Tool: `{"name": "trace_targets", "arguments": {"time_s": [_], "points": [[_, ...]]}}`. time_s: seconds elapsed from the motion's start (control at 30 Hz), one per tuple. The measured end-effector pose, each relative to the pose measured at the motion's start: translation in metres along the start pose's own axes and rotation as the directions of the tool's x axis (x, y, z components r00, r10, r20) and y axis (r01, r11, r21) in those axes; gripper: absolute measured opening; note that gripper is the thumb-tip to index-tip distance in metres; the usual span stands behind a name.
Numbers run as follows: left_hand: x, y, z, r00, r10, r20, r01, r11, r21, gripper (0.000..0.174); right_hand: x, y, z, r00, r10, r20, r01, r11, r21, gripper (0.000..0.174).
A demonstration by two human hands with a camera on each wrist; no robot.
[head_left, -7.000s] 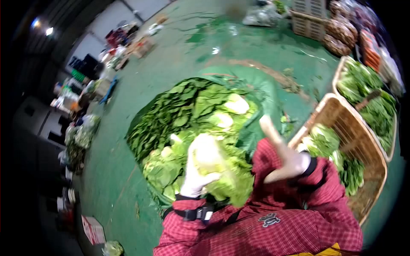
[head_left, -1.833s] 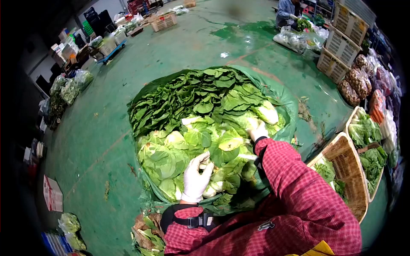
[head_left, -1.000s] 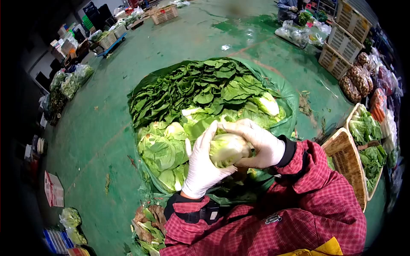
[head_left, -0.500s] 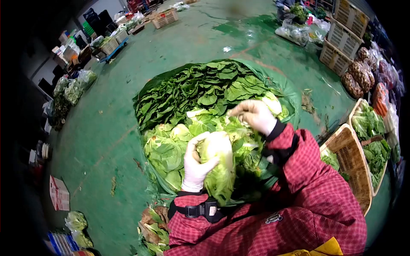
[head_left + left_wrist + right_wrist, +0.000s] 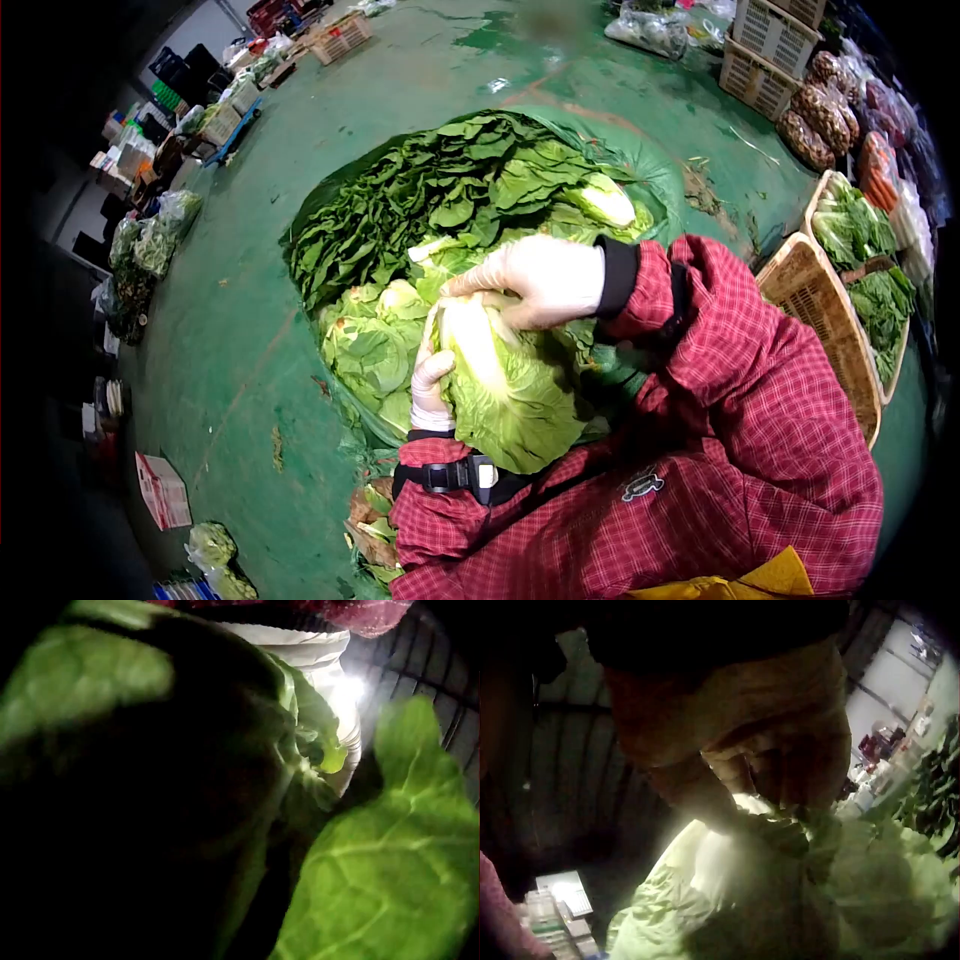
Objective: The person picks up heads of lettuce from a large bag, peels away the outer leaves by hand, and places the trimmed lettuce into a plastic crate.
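A Chinese cabbage (image 5: 515, 405) with a white stem end and pale green leaves is held before my chest, its leaves hanging toward me. My left hand (image 5: 430, 388), in a white glove, grips it from the left side. From above, my gloved right hand (image 5: 550, 283) bends its fingers over the stem end and pinches the outer leaf there. The right wrist view has those curled fingers close over the cabbage (image 5: 705, 892). In the left wrist view, a lit leaf (image 5: 382, 877) and dark shadow cover most of the left hand.
Below the hands lies a green sack (image 5: 660, 185) full of dark leafy greens (image 5: 420, 190) and more cabbages (image 5: 370, 345). At right stand a plastic crate (image 5: 830, 350) and another crate of greens (image 5: 870, 270). Trimmed leaves (image 5: 372, 530) lie by the left sleeve.
The right hand has come from over the heap onto the cabbage's stem end. The left hand keeps its grip; the cabbage has tilted and moved slightly left. The head view has shifted.
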State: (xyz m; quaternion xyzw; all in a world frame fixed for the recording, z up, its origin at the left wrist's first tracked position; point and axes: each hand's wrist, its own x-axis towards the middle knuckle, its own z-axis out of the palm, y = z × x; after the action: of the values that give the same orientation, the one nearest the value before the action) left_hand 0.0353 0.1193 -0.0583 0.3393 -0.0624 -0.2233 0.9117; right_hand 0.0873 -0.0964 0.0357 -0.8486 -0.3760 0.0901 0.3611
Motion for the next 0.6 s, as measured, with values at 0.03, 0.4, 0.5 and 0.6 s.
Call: {"name": "trace_targets", "arguments": {"time_s": [0.03, 0.4, 0.5, 0.6], "points": [[0.000, 0.000, -0.005, 1.000, -0.027, -0.017, 0.027, 0.999, 0.021, 0.083, 0.001, -0.002, -0.001, 1.000, 0.022, 0.005, -0.022, 0.997, -0.078, 0.047], [-0.009, -0.002, 0.022, 0.979, 0.109, 0.172, -0.068, 0.971, -0.228, 0.078, 0.011, 0.054, -0.009, 0.983, 0.108, -0.146, -0.112, 0.993, -0.023, 0.073], [-0.002, 0.007, -0.012, 0.981, 0.084, -0.176, -0.078, 0.996, 0.044, 0.062, -0.018, 0.042, 0.005, 0.995, -0.012, -0.095, 0.055, 0.886, 0.461, 0.105], [0.017, -0.009, 0.020, 0.861, 0.217, -0.460, -0.113, 0.963, 0.244, 0.048, -0.037, 0.036, 0.054, 0.998, 0.020, 0.057, -0.042, 0.909, 0.415, 0.113]]}}
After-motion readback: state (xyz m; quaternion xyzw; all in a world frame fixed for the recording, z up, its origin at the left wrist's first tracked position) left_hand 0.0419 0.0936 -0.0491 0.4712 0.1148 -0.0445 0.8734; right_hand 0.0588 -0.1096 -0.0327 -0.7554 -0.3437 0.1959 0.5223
